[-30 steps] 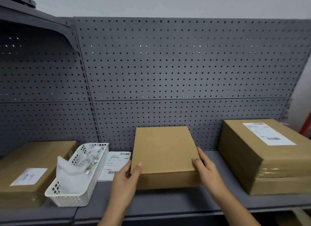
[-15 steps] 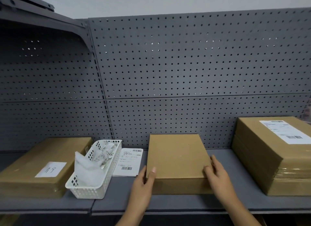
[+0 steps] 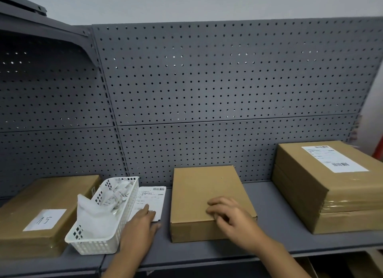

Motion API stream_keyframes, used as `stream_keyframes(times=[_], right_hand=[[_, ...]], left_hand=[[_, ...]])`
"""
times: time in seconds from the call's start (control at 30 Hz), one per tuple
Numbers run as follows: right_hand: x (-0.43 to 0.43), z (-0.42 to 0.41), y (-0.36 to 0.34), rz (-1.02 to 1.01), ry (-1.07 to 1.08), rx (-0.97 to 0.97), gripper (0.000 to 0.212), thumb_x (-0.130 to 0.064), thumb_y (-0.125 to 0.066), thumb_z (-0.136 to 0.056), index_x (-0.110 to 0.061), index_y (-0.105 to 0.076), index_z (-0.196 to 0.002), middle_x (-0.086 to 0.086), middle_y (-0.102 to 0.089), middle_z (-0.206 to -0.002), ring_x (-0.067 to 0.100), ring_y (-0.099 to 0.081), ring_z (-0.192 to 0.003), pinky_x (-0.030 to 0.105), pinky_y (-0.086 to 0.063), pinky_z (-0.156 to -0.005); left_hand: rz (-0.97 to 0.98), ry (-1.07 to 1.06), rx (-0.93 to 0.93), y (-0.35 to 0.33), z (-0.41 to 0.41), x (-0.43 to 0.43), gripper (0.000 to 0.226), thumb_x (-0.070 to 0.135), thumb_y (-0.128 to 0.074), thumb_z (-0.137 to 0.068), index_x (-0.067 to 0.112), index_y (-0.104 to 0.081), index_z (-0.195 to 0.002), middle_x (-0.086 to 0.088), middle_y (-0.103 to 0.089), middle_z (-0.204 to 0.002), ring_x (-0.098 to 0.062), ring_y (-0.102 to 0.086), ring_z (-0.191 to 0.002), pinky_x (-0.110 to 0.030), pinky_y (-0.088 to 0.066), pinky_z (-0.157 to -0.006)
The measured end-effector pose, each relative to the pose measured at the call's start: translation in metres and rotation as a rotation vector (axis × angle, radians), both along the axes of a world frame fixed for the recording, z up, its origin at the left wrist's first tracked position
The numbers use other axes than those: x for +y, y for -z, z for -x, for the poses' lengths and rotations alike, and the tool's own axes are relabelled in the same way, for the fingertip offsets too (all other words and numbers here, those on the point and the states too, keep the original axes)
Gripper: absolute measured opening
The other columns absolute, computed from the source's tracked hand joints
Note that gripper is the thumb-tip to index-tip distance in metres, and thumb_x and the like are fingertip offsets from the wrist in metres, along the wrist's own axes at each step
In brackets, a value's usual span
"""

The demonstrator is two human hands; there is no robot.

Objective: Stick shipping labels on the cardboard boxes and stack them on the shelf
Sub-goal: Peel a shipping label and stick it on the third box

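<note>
A plain unlabelled cardboard box (image 3: 204, 191) lies flat on the grey shelf (image 3: 267, 213) in the middle. My right hand (image 3: 232, 217) rests on its front top edge, fingers spread and blurred. To the box's left lies a loose white shipping label (image 3: 152, 198) with barcodes. My left hand (image 3: 141, 226) lies flat on that label's near end, fingers apart. At the right stands a stack of cardboard boxes (image 3: 323, 197), taped together, with a stuck label (image 3: 333, 158) on top.
A white plastic basket (image 3: 93, 236) with crumpled white paper sits left of the loose label. Further left lies a flat cardboard box (image 3: 68, 192) with a handwritten white slip (image 3: 44, 219). A grey pegboard (image 3: 207, 91) backs the shelf.
Both hands have let go of the middle box's sides. My left hand moved left onto the loose label; my right hand moved onto the box's top front edge. The box now lies still.
</note>
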State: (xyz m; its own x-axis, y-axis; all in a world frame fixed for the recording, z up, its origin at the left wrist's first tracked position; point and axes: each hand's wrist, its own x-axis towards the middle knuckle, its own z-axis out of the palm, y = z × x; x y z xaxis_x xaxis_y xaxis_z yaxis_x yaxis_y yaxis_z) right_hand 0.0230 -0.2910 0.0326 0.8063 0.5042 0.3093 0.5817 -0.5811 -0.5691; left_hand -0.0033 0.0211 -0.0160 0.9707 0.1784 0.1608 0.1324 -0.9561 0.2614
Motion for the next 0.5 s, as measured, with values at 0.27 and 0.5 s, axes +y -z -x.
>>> stream_keyframes(times=[0.27,0.5], right_hand=[[-0.003,0.010,-0.010,-0.333,0.038,0.063,0.039,-0.004,-0.050,-0.092,-0.027,-0.077,-0.108,-0.016,-0.069,-0.117,0.013,-0.059,-0.123,0.031,-0.045,-0.107],[0.012,0.021,-0.017,-0.438,0.049,0.059,0.045,0.009,-0.051,-0.091,-0.025,-0.077,-0.104,-0.014,-0.071,-0.110,0.014,-0.064,-0.115,0.029,-0.049,-0.100]], left_hand=[[-0.031,-0.099,-0.141,0.000,0.013,0.001,0.021,0.042,-0.061,-0.097,0.027,-0.072,-0.088,0.010,-0.074,-0.091,-0.019,-0.072,-0.087,-0.033,-0.051,-0.064],[0.522,-0.286,-0.388,-0.057,0.030,-0.024,0.016,0.030,-0.065,-0.095,0.034,-0.071,-0.081,0.018,-0.072,-0.075,-0.009,-0.068,-0.079,-0.026,-0.046,-0.063]])
